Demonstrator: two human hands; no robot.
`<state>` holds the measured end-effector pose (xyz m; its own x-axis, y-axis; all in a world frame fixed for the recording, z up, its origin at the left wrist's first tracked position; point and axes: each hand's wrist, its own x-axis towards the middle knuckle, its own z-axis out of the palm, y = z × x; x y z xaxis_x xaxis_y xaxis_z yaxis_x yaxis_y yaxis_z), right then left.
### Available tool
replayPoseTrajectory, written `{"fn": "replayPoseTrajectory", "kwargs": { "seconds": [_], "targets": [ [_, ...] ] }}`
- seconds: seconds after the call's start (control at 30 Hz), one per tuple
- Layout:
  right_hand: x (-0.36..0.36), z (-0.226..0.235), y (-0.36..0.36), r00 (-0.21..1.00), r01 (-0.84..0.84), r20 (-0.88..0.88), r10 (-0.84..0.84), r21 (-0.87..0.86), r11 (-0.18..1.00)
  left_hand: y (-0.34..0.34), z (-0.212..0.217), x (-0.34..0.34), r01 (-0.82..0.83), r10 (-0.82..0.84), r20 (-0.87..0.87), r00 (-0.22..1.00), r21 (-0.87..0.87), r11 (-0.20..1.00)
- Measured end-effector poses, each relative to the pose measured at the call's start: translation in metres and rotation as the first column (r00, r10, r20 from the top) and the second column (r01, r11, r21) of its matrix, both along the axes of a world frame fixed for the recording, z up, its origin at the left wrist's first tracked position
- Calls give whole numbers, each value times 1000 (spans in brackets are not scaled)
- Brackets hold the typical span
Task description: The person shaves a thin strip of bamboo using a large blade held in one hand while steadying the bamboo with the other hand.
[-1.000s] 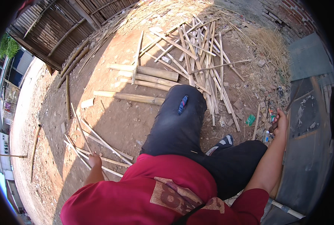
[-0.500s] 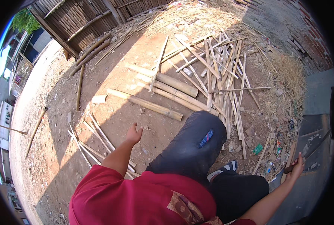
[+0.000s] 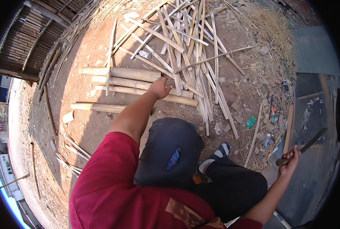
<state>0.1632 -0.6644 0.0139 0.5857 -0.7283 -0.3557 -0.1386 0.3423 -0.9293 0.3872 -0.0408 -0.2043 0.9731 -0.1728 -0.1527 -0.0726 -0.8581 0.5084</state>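
My left hand reaches out over a row of bamboo poles, its thumb apart from the fingers. The fingertips are by the right end of the thick bamboo pole; I cannot tell whether they touch it. Two slimmer bamboo poles lie alongside, partly under the hand. Nearer to me a single bamboo pole is partly covered by my forearm. Off to the right, my right hand is closed round the wooden handle of a machete, its dark blade pointing up and right.
Split bamboo strips lie in a crossed heap beyond the poles. More strips are at the left. A dark sheet spans the right side. Dry straw, rubble and a green plastic scrap litter the ground. A bamboo fence stands far left.
My left hand has moved forward and right, from above bare ground to the bamboo poles. My body has leaned and the view has shifted; the machete stays in my right hand.
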Motion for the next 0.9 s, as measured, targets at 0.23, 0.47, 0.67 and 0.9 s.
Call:
{"fn": "replayPoseTrajectory", "kwargs": {
  "seconds": [0.23,0.47,0.67,0.9],
  "targets": [
    [-13,-7,-1,995,-12,-105,4,-81,997,-36,-29,69,84,-79,-28,996,239,967],
    [-16,-8,4,975,-51,-221,14,-165,985,-67,-37,94,226,-158,-242,957,286,931],
    [-16,-7,7,980,-53,-198,15,-188,981,-88,-31,68,23,-57,178,982,185,982],
    [-20,-7,9,978,-38,-208,-1,-182,983,-89,-33,72,-313,347,-166,923,200,929]
  ]
}}
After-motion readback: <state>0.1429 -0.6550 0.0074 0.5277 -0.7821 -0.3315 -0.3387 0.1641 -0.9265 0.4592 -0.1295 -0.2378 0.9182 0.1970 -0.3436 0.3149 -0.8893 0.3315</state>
